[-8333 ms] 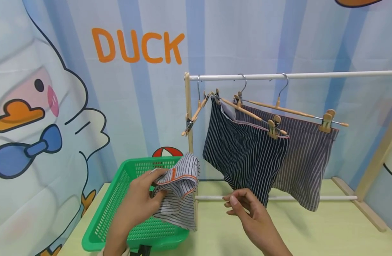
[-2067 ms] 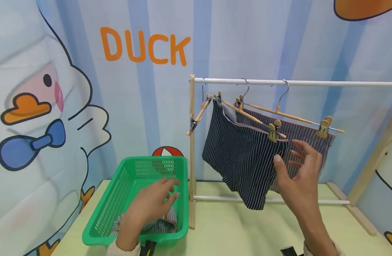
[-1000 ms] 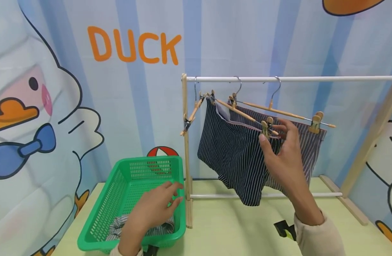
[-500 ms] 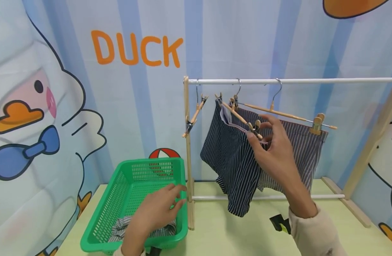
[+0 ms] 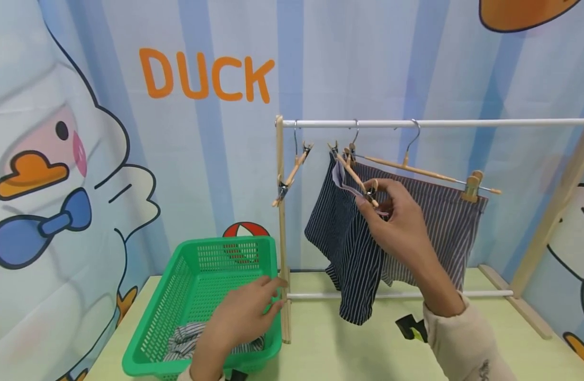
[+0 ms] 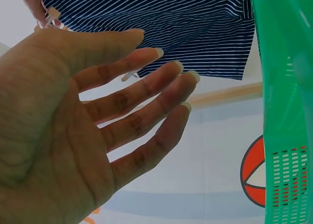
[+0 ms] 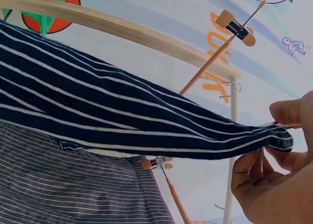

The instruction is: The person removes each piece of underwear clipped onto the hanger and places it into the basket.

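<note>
My right hand (image 5: 401,217) pinches the waistband corner of the navy striped shorts (image 5: 351,254), right beside the near clip of their wooden clip hanger (image 5: 353,172). In the right wrist view the thumb and fingers (image 7: 247,172) close on that bunched corner, and the shorts (image 7: 122,114) stretch away to the left. My left hand (image 5: 249,312) hovers over the right side of the green basket (image 5: 129,352), fingers relaxed and apart, as the left wrist view confirms. Below it a grey striped garment (image 5: 184,338) lies in the basket, partly hidden by the hand.
A white rail (image 5: 501,123) on a wooden frame carries the hangers. Grey striped shorts (image 5: 444,227) hang behind the navy pair. A bare clip hanger (image 5: 294,172) hangs near the left post (image 5: 281,243). A white lower bar (image 5: 315,295) runs just above the table.
The grey striped garment went from my left hand into the basket. My right hand rose to the navy shorts' near corner and swung it leftward, turning the hanger. The left hand drifted slightly right.
</note>
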`<state>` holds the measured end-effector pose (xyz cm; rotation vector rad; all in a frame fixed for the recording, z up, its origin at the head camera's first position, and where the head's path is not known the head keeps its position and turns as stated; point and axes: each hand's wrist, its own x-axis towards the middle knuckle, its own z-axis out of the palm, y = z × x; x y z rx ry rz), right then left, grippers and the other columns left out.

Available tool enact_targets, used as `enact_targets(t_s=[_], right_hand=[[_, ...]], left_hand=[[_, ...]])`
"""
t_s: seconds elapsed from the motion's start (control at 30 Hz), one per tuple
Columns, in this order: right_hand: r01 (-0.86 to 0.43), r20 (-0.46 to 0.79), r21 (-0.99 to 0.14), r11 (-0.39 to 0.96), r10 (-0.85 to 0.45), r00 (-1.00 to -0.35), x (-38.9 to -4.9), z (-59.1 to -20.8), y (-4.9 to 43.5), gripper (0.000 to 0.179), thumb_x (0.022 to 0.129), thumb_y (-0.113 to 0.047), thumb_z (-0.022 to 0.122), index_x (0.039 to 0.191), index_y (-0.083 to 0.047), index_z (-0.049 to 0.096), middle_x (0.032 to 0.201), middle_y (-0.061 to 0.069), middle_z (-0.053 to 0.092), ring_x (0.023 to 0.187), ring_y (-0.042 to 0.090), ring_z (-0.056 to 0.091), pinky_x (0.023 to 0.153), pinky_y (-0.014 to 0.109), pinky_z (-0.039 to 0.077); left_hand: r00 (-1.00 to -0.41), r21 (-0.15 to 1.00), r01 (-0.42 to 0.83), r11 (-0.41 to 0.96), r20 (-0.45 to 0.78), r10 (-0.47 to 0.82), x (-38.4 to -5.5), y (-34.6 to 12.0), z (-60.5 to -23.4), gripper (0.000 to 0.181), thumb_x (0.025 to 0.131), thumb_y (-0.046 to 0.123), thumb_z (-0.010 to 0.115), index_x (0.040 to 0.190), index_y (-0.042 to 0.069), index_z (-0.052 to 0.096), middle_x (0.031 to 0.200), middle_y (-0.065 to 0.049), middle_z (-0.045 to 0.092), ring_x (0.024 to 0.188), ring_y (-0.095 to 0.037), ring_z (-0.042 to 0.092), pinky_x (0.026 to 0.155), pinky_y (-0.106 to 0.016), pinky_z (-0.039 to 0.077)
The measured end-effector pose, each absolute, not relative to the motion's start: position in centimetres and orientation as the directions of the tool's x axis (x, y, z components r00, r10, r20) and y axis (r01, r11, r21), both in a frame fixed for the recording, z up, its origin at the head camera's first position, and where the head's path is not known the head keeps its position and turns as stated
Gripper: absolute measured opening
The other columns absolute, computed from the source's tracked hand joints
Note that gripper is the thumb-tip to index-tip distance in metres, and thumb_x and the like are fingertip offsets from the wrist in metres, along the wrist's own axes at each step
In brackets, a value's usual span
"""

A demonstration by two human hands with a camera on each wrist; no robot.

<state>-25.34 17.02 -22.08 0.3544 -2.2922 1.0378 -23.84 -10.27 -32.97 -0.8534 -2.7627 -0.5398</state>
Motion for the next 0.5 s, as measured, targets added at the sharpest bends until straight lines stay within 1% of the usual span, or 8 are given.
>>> enact_targets(t_s=[0.1, 0.17, 0.27, 0.33, 0.4, 0.47, 0.5], right_hand=[[-0.473, 0.613, -0.6, 0.646, -0.009, -0.79, -25.5, -22.1, 16.9, 0.04, 0.102, -0.034, 0.056, 0.136, -0.014, 0.052, 0.122, 0.013, 0.057, 0.101, 0.028, 0.062, 0.08, 0.041, 0.05], [-0.478, 0.608, -0.607, 0.635, -0.015, -0.794, -25.6, -22.2, 16.9, 0.04, 0.102, -0.036, 0.055, 0.137, -0.016, 0.052, 0.12, 0.012, 0.06, 0.102, 0.026, 0.061, 0.081, 0.041, 0.051], [-0.47, 0.583, -0.634, 0.614, -0.02, -0.812, -25.6, -22.1, 17.0, 0.042, 0.102, -0.042, 0.052, 0.139, -0.02, 0.05, 0.12, 0.013, 0.062, 0.106, 0.029, 0.062, 0.085, 0.044, 0.051], [-0.457, 0.561, -0.654, 0.602, -0.019, -0.828, -25.6, -21.9, 17.0, 0.045, 0.102, -0.046, 0.051, 0.14, -0.022, 0.048, 0.121, 0.014, 0.062, 0.11, 0.032, 0.062, 0.088, 0.048, 0.051], [-0.443, 0.537, -0.674, 0.591, -0.018, -0.843, -25.5, -21.8, 17.1, 0.048, 0.102, -0.049, 0.049, 0.142, -0.023, 0.047, 0.124, 0.015, 0.062, 0.114, 0.035, 0.062, 0.091, 0.052, 0.051], [-0.432, 0.517, -0.69, 0.58, -0.022, -0.856, -25.6, -21.6, 17.1, 0.049, 0.101, -0.05, 0.049, 0.142, -0.022, 0.046, 0.128, 0.015, 0.061, 0.118, 0.037, 0.061, 0.097, 0.055, 0.05], [-0.432, 0.51, -0.697, 0.572, -0.027, -0.86, -25.6, -21.6, 17.1, 0.048, 0.102, -0.05, 0.049, 0.141, -0.022, 0.046, 0.129, 0.015, 0.062, 0.119, 0.036, 0.06, 0.098, 0.055, 0.049]], left_hand=[[-0.805, 0.273, 0.585, 0.764, 0.306, 0.508, -23.8, -10.0, -33.0, 0.031, 0.1, 0.025, 0.061, 0.13, 0.015, 0.06, 0.109, -0.003, 0.066, 0.087, -0.015, 0.067, 0.06, -0.026, 0.049], [-0.8, 0.263, 0.589, 0.764, 0.321, 0.507, -23.7, -9.8, -33.0, 0.034, 0.099, 0.025, 0.061, 0.131, 0.015, 0.059, 0.111, -0.004, 0.066, 0.087, -0.016, 0.066, 0.06, -0.027, 0.049], [-0.792, 0.245, 0.594, 0.767, 0.346, 0.503, -23.7, -9.5, -33.1, 0.038, 0.099, 0.025, 0.062, 0.135, 0.014, 0.057, 0.12, -0.007, 0.065, 0.097, -0.02, 0.067, 0.065, -0.032, 0.054], [-0.784, 0.227, 0.598, 0.769, 0.369, 0.5, -23.7, -9.3, -33.2, 0.04, 0.099, 0.026, 0.062, 0.137, 0.013, 0.056, 0.125, -0.009, 0.064, 0.105, -0.022, 0.067, 0.07, -0.036, 0.057], [-0.77, 0.216, 0.608, 0.764, 0.396, 0.5, -23.7, -9.1, -33.2, 0.041, 0.099, 0.026, 0.062, 0.137, 0.013, 0.055, 0.127, -0.009, 0.063, 0.111, -0.023, 0.066, 0.075, -0.039, 0.058], [-0.755, 0.204, 0.62, 0.758, 0.419, 0.505, -23.8, -8.9, -33.3, 0.041, 0.099, 0.027, 0.062, 0.137, 0.012, 0.055, 0.125, -0.008, 0.063, 0.11, -0.022, 0.065, 0.077, -0.038, 0.058], [-0.747, 0.195, 0.626, 0.755, 0.428, 0.509, -23.8, -8.9, -33.3, 0.042, 0.099, 0.027, 0.063, 0.137, 0.012, 0.055, 0.125, -0.007, 0.063, 0.11, -0.022, 0.065, 0.079, -0.038, 0.058]])
